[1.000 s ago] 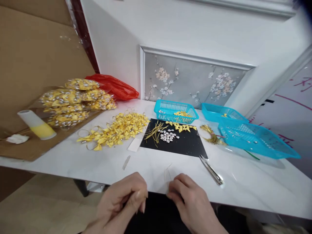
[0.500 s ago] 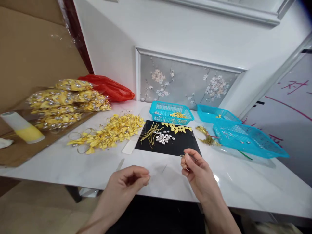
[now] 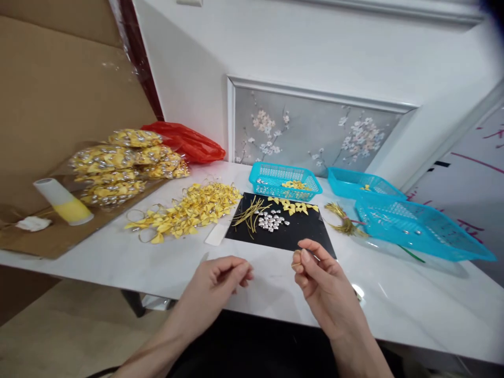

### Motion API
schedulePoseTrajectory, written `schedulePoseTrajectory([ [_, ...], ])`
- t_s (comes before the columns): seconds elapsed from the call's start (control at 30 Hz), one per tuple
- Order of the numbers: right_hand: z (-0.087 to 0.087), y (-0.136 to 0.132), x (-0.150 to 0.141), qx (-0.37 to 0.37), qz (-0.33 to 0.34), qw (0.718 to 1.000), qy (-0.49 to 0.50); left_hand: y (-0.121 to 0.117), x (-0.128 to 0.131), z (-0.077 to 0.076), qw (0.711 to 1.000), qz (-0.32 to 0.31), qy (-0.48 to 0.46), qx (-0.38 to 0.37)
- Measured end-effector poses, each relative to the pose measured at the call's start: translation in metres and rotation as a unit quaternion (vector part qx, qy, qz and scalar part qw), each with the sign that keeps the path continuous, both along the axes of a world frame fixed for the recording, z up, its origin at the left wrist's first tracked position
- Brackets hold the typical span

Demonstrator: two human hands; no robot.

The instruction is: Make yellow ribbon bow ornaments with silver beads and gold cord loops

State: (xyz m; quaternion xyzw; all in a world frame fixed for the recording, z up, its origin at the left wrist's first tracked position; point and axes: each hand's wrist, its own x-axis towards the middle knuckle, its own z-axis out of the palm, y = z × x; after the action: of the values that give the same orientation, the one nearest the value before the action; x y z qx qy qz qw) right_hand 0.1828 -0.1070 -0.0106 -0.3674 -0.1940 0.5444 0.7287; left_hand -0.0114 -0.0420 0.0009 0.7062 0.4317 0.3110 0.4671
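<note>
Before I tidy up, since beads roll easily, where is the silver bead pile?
In the head view, the silver bead pile lies on the black mat, right of the loose stems, in front of the yellow pieces.

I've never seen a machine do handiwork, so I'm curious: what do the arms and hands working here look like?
They are a person's, not a machine's. The left hand and right hand are ungloved, with no ring, watch or bracelet to be seen. No sleeve shows on either forearm, nor any marking or cable. Black clothing seems to cover the lap.
</note>
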Motion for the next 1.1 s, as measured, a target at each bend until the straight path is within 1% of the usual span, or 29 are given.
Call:
schedulePoseTrajectory([
  [0.07, 0.005, 0.0, -0.004, 0.018, 0.009, 1.0, -0.004, -0.011, 0.015, -0.001, 0.993, -0.058, -0.058, -0.085],
  [0.1, 0.006, 0.0, -0.006, 0.028, 0.014, 1.0, -0.006, -0.014, 0.021, -0.002, 0.987, -0.077, -0.084, -0.117],
  [0.17, 0.008, 0.0, -0.008, 0.045, 0.029, 0.999, -0.008, -0.018, 0.03, -0.003, 0.978, -0.09, -0.118, -0.148],
  [0.3, 0.008, 0.001, -0.01, 0.059, 0.046, 0.997, -0.008, -0.016, 0.037, -0.006, 0.974, -0.07, -0.141, -0.164],
  [0.37, 0.008, 0.001, -0.011, 0.058, 0.042, 0.997, -0.011, -0.014, 0.037, -0.008, 0.974, -0.067, -0.136, -0.167],
  [0.47, 0.007, 0.001, -0.012, 0.055, 0.027, 0.998, -0.01, -0.012, 0.034, -0.009, 0.978, -0.078, -0.12, -0.151],
  [0.57, 0.008, -0.002, -0.01, 0.045, 0.014, 0.999, 0.02, -0.013, 0.029, -0.008, 0.98, -0.077, -0.136, -0.125],
  [0.63, 0.009, -0.005, -0.007, 0.039, 0.013, 0.997, 0.064, -0.014, 0.025, -0.005, 0.971, -0.072, -0.176, -0.146],
  [0.67, 0.009, -0.006, -0.006, 0.038, 0.012, 0.995, 0.093, -0.015, 0.022, -0.003, 0.959, -0.067, -0.209, -0.177],
  [0.7, 0.01, -0.008, -0.004, 0.038, 0.011, 0.992, 0.123, -0.015, 0.019, -0.001, 0.941, -0.064, -0.25, -0.218],
  [0.8, 0.007, -0.01, 0.001, 0.038, 0.002, 0.981, 0.193, -0.016, 0.01, 0.008, 0.859, -0.047, -0.379, -0.341],
  [0.83, 0.004, -0.01, 0.002, 0.033, -0.003, 0.978, 0.207, -0.015, 0.007, 0.01, 0.836, -0.039, -0.408, -0.365],
  [0.87, 0.002, -0.01, 0.002, 0.027, -0.007, 0.976, 0.216, -0.015, 0.004, 0.012, 0.82, -0.031, -0.428, -0.378],
  [0.9, -0.001, -0.01, 0.002, 0.021, -0.011, 0.975, 0.221, -0.014, 0.002, 0.013, 0.812, -0.025, -0.441, -0.381],
  [0.93, -0.003, -0.01, 0.002, 0.016, -0.015, 0.975, 0.222, -0.012, 0.0, 0.013, 0.813, -0.022, -0.446, -0.374],
  [0.97, -0.004, -0.011, 0.002, 0.014, -0.02, 0.975, 0.221, -0.01, -0.001, 0.012, 0.822, -0.021, -0.442, -0.359],
  [1.0, -0.004, -0.012, 0.001, 0.015, -0.028, 0.976, 0.216, -0.009, -0.002, 0.011, 0.842, -0.019, -0.424, -0.334],
  [1.03, -0.004, -0.013, 0.0, 0.02, -0.037, 0.977, 0.208, -0.007, -0.002, 0.009, 0.872, -0.013, -0.389, -0.295],
  [1.1, 0.002, -0.017, -0.002, 0.037, -0.054, 0.981, 0.183, -0.005, -0.002, 0.004, 0.946, 0.002, -0.268, -0.183],
])
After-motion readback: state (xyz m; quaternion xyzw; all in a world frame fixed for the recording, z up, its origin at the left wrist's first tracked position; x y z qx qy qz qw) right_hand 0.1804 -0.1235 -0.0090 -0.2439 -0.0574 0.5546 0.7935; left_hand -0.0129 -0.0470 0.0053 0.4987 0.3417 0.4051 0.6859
